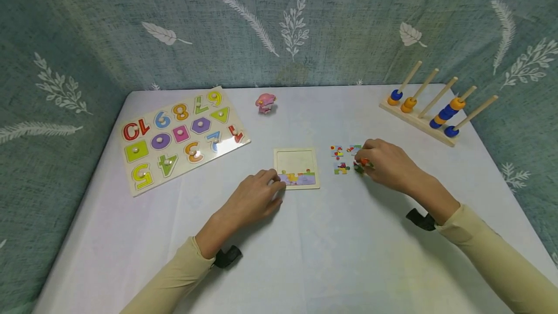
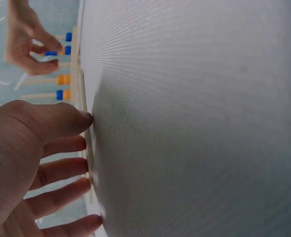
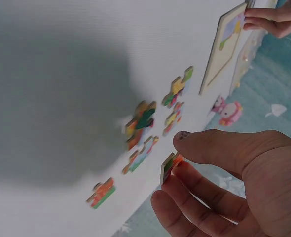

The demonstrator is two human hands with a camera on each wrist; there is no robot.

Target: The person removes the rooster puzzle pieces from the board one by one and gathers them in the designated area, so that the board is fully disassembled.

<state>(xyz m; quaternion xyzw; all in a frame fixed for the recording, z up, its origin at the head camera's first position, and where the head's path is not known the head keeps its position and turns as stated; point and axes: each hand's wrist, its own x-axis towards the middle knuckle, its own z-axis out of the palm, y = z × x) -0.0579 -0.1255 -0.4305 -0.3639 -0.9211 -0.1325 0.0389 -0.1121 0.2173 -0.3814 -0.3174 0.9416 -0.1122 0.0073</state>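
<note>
My left hand (image 1: 257, 195) rests at the lower left corner of a small wooden puzzle frame (image 1: 296, 149), its fingers loosely extended. In the left wrist view the fingertips (image 2: 81, 121) touch down at the frame and the table. Along the frame's bottom lies a row of fitted purple and yellow pieces (image 1: 305, 179); bare wood shows above. To the right, my right hand (image 1: 388, 164) pinches a jigsaw piece (image 3: 168, 167) between thumb and fingers, over the table. Several loose jigsaw pieces (image 1: 341, 168) lie between the frame and this hand; the hand partly hides others.
A number-and-shape peg board (image 1: 178, 156) lies at the left. A pink toy figure (image 1: 265, 102) stands behind the frame. At the back right is a wooden stacker (image 1: 420, 121) with upright rods and blue and orange beads. Patterned green cloth (image 1: 279, 23) hangs behind the table.
</note>
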